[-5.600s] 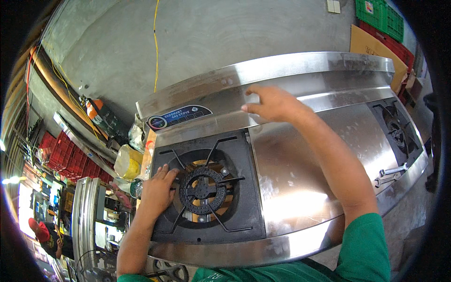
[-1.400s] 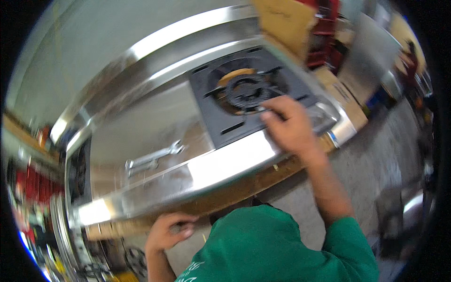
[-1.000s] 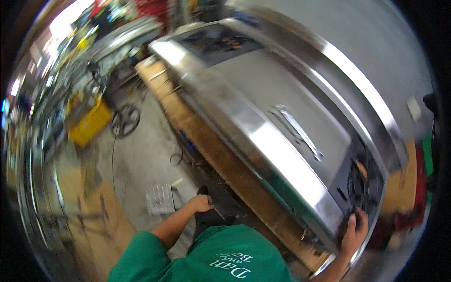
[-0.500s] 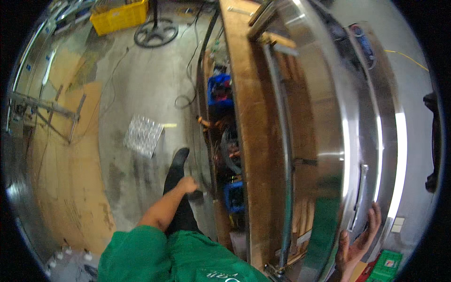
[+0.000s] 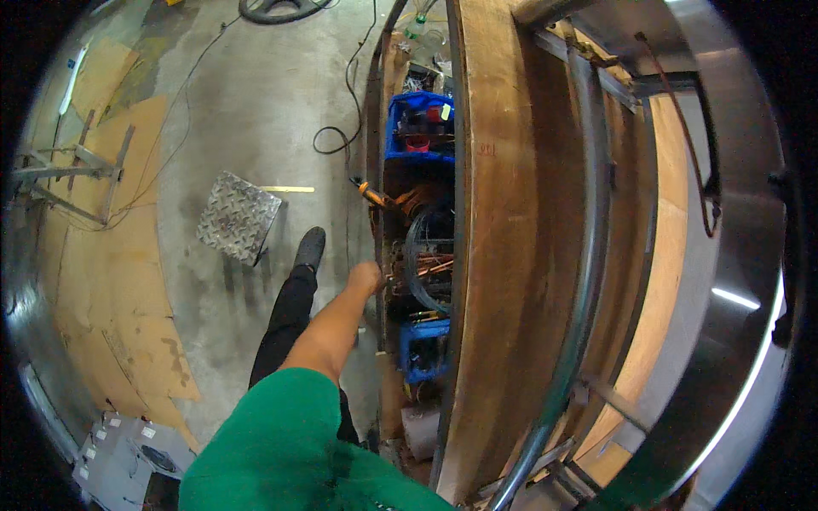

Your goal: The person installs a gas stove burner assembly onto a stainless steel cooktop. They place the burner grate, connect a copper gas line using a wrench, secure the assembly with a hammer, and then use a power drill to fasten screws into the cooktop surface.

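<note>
One wire coil (image 5: 411, 260) looks light and springy (its loops might snag), best taken by the rim. It lies below the wooden surface (image 5: 486, 255), just right of the left hand (image 5: 366, 276), whose grasp I cannot tell; the right hand is out of view.

Floor (image 5: 256, 102) at left, bench (image 5: 494, 238) at right, shelf (image 5: 391, 383) along bench's left side. In shelf, far to near: upper bin (image 5: 420, 156), wire coil (image 5: 411, 268), lower bin (image 5: 422, 370). Tool (image 5: 371, 194) at shelf's left edge, between upper bin and coil. Pipe (image 5: 588, 238) lengthwise along bench; steel panel (image 5: 750, 247) farther right. Left hand (image 5: 366, 277) beside shelf, right of shoe (image 5: 311, 249). Plate (image 5: 239, 217) on floor, left of shoe; strip (image 5: 291, 189) just right of plate. Cardboard (image 5: 111, 289) left of plate; box (image 5: 141, 456) at cardboard's near end. Wheel (image 5: 285, 10) beyond plate.
</note>
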Action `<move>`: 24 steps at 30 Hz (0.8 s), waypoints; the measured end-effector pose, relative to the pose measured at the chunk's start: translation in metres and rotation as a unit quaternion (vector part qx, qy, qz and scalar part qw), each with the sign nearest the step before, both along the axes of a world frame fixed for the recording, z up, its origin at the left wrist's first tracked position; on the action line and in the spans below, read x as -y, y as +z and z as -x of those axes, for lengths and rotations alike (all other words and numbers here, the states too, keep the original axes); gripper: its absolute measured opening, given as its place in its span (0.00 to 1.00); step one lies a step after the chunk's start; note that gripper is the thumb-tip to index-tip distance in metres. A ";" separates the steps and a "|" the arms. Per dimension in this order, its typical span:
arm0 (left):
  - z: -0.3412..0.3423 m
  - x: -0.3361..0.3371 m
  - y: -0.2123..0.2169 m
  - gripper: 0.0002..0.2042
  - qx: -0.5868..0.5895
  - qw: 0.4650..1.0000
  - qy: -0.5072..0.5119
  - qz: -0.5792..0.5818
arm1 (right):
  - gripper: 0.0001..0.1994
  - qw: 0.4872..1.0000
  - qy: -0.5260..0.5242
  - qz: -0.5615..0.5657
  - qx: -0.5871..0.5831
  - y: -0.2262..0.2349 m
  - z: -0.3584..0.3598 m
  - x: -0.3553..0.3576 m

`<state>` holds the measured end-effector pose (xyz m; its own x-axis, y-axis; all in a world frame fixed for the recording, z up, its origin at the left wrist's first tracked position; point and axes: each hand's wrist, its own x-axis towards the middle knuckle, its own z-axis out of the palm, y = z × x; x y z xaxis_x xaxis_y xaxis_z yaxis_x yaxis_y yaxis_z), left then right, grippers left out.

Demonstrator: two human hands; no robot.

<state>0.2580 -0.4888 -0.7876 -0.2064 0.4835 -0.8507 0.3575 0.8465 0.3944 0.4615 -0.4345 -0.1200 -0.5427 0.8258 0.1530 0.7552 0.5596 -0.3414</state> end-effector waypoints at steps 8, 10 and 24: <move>-0.064 -0.005 -0.107 0.17 0.047 0.995 0.081 -0.021 | 0.38 0.999 0.011 0.024 0.026 -0.009 0.013 -0.006; -0.060 -0.013 -0.098 0.14 0.067 0.997 0.001 -0.029 | 0.38 0.999 0.007 0.029 0.028 -0.008 0.013 -0.008; 0.065 -0.013 0.136 0.15 -0.111 0.936 -0.211 -0.259 | 0.32 0.997 0.048 0.059 -0.007 0.006 0.007 -0.010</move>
